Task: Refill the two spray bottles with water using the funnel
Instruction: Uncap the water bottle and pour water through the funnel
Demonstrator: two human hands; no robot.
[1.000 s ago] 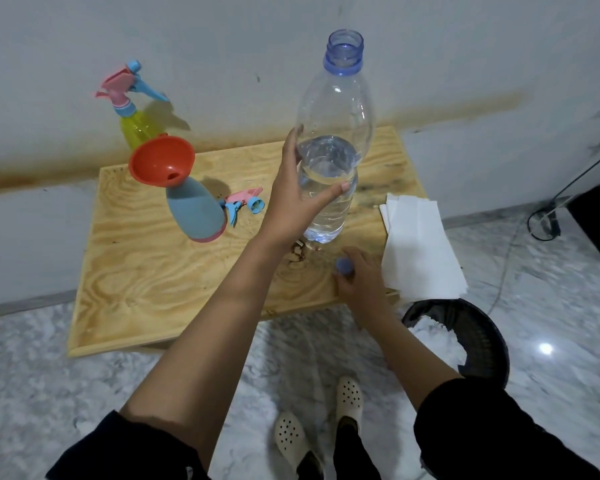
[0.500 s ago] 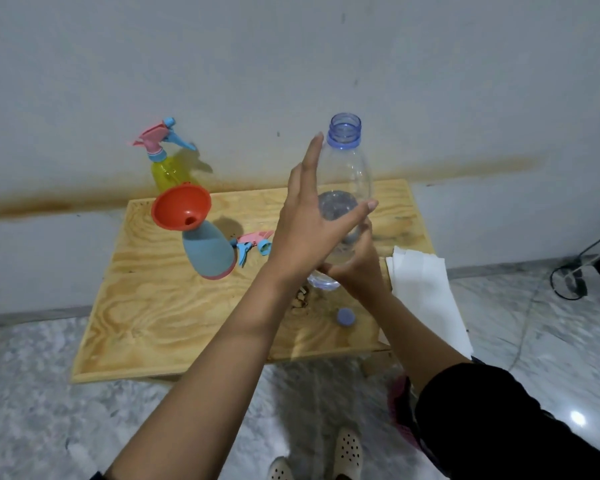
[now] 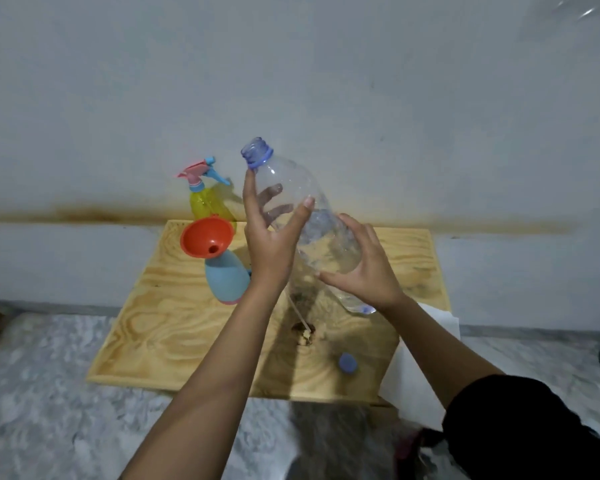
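Clear plastic water bottle point(image 3: 326, 237), uncapped, held tilted over a plywood counter point(image 3: 174, 327) by two hands.

Bottle: blue-ringed neck points toward 11 o'clock, base toward 5 o'clock, with water pooled in the lower half. Left hand point(image 3: 274, 237): wrapped round the upper body, thumb on the near side, fingers visible through the plastic. Right hand point(image 3: 368, 271): fingers spread and curved round the lower body, bearing it from the 4 o'clock side. Orange funnel point(image 3: 207, 242): seated in the neck of the blue spray bottle point(image 3: 227, 278), which stands on the counter at 10 o'clock, just beside the left wrist. Yellow spray bottle point(image 3: 207, 202): pink-and-blue trigger head fitted, standing at 11 o'clock by the wall. Blue cap point(image 3: 347, 362): loose on the counter at 5 o'clock. White paper point(image 3: 426, 358): at the counter's 4 o'clock edge, partly behind the right forearm.
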